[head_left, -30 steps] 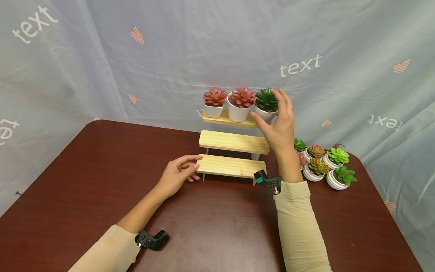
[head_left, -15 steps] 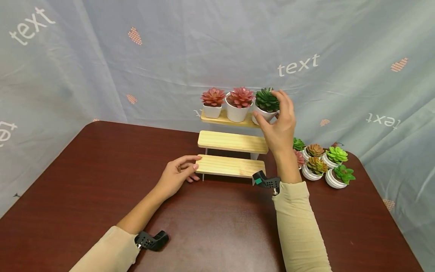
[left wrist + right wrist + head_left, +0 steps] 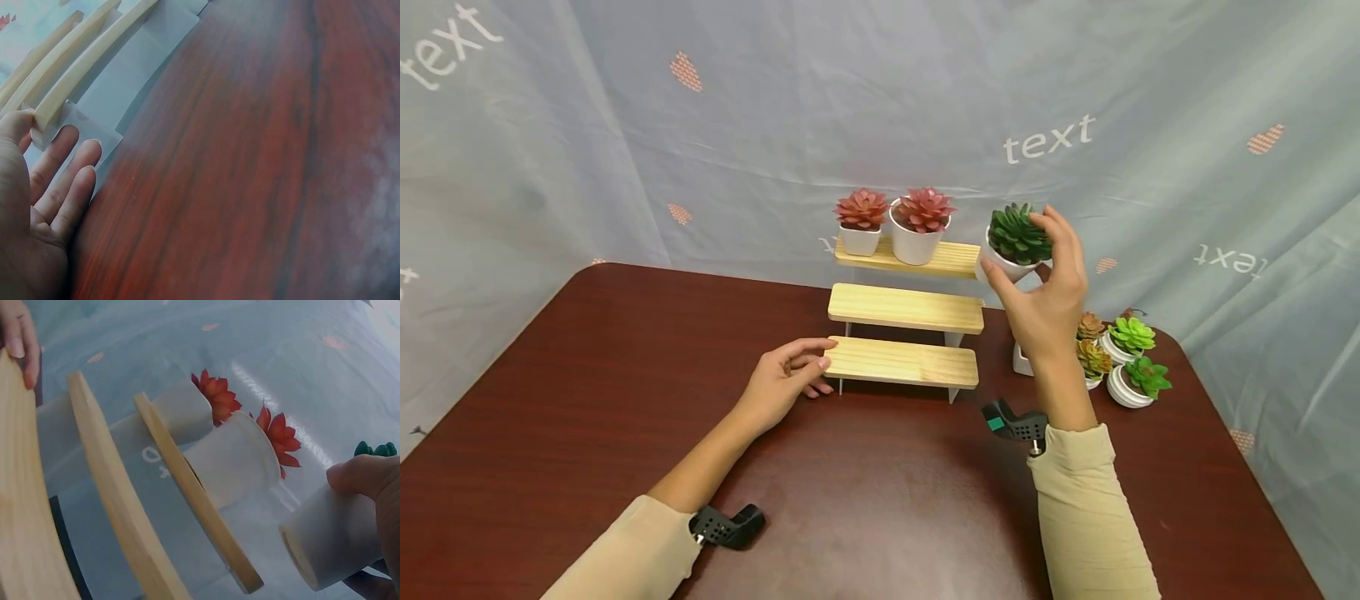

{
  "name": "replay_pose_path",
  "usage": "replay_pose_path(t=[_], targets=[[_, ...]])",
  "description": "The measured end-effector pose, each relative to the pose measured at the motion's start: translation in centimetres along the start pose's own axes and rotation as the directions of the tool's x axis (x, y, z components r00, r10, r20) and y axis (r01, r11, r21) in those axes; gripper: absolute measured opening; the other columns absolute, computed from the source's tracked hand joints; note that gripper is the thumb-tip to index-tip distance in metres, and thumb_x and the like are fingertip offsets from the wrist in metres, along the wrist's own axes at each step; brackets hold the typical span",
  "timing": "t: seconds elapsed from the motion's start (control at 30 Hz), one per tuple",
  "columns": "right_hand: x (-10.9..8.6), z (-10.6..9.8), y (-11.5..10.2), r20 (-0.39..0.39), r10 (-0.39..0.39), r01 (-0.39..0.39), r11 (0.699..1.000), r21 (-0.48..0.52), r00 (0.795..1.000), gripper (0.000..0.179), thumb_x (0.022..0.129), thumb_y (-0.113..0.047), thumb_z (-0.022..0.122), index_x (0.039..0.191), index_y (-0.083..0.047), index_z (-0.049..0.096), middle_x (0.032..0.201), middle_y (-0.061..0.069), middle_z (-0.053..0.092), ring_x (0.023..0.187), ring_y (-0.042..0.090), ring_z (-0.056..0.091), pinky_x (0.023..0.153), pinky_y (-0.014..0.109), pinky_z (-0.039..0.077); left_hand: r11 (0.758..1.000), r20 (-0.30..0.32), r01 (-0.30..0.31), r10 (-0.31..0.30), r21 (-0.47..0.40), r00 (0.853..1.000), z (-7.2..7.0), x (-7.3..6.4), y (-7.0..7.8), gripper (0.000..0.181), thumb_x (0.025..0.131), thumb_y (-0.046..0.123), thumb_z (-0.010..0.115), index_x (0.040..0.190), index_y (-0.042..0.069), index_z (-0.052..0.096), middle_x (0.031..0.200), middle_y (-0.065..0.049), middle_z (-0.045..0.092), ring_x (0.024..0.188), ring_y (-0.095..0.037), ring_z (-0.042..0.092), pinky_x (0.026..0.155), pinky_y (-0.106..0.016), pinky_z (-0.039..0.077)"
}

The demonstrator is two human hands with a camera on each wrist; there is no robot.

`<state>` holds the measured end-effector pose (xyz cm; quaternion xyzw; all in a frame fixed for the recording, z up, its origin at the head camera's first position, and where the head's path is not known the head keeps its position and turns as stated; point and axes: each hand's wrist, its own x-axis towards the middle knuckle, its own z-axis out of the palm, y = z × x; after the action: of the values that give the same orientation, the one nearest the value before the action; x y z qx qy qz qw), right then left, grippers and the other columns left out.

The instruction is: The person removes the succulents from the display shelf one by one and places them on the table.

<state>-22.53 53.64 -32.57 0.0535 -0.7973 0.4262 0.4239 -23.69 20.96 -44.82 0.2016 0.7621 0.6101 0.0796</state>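
A three-tier wooden plant stand [image 3: 902, 307] with clear legs stands toward the back of the table. At its lowest tier, my left hand [image 3: 782, 379] pinches the left end of the board [image 3: 56, 103] between thumb and finger. My right hand [image 3: 1051, 292] grips a dark green potted succulent [image 3: 1011, 242] by its white pot [image 3: 331, 537], raised off the right end of the top tier. Two red potted succulents stand on that tier: a smaller one [image 3: 861, 221] at the left and a larger one [image 3: 919, 225] beside it.
Several small potted succulents [image 3: 1131, 337] cluster at the table's [image 3: 880, 500] right back, partly hidden by the right arm. Among them shows part of a white pot [image 3: 1022, 360]. A grey-blue curtain [image 3: 775, 125] hangs close behind the stand.
My right hand has lifted the dark green succulent off the top tier and carried it to the right. The left hand stays at the lowest board. The view has shifted slightly.
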Motion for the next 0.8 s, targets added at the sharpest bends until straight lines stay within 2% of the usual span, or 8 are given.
replay_pose_path(t=[0.23,0.27,0.37,0.5,0.7,0.8], targets=[[-1.5,-2.2,0.1,0.021,-0.073,0.074,0.993,-0.093,0.997,0.063,0.079,-0.017,0.088,0.135,-0.009,0.060,0.150,0.010,0.052,0.135,0.021,0.055,0.090,0.052,0.059,1.000,-0.009,-0.014,0.014,0.013,1.000,-0.2,0.1,-0.1,0.033,0.103,0.022,0.061,0.134,0.012,0.063,0.115,-0.021,0.072,0.076,-0.014,0.076,0.068,-0.031,0.062],[-1.7,-2.5,0.2,0.026,-0.078,0.080,0.991,-0.105,0.997,0.063,0.078,-0.017,0.088,0.135,-0.009,0.060,0.150,0.010,0.052,0.135,0.022,0.055,0.090,0.049,0.059,1.000,-0.011,-0.015,0.015,0.015,1.000,-0.3,0.1,-0.1,0.033,0.103,0.022,0.061,0.134,0.012,0.063,0.116,-0.021,0.072,0.076,-0.014,0.076,0.067,-0.030,0.062],[-2.4,-3.6,0.6,0.028,-0.088,0.091,0.986,-0.137,0.996,0.065,0.075,-0.014,0.090,0.133,-0.009,0.061,0.149,0.009,0.053,0.133,0.024,0.056,0.090,0.027,0.058,1.000,-0.010,-0.017,0.017,0.018,1.000,-0.3,0.2,-0.2,0.034,0.103,0.022,0.061,0.135,0.012,0.063,0.117,-0.021,0.072,0.076,-0.013,0.076,0.067,-0.030,0.061],[-3.6,-5.1,1.1,0.014,-0.103,0.104,0.984,-0.148,0.995,0.068,0.070,-0.008,0.093,0.130,-0.007,0.063,0.147,0.010,0.055,0.131,0.028,0.058,0.083,0.001,0.045,1.000,-0.005,-0.018,0.019,0.016,1.000,-0.3,0.2,-0.2,0.034,0.103,0.022,0.061,0.135,0.011,0.063,0.118,-0.021,0.072,0.076,-0.013,0.076,0.067,-0.030,0.062],[-5.5,-7.3,2.2,0.024,-0.116,0.119,0.974,-0.194,0.993,0.070,0.064,-0.005,0.095,0.127,-0.003,0.063,0.144,0.013,0.058,0.123,0.033,0.061,0.080,-0.002,0.043,1.000,0.001,-0.012,0.012,0.007,1.000,-0.2,0.2,-0.1,0.034,0.103,0.022,0.061,0.135,0.011,0.063,0.117,-0.022,0.072,0.076,-0.014,0.076,0.068,-0.030,0.062],[-6.7,-8.4,2.9,0.023,-0.112,0.114,0.972,-0.205,0.993,0.071,0.062,-0.005,0.095,0.126,-0.001,0.064,0.143,0.013,0.060,0.127,0.034,0.059,0.077,0.001,0.041,1.000,0.004,-0.010,0.010,0.005,1.000,-0.1,0.2,-0.1,0.034,0.103,0.022,0.061,0.135,0.010,0.062,0.117,-0.022,0.072,0.077,-0.014,0.076,0.068,-0.030,0.062]])
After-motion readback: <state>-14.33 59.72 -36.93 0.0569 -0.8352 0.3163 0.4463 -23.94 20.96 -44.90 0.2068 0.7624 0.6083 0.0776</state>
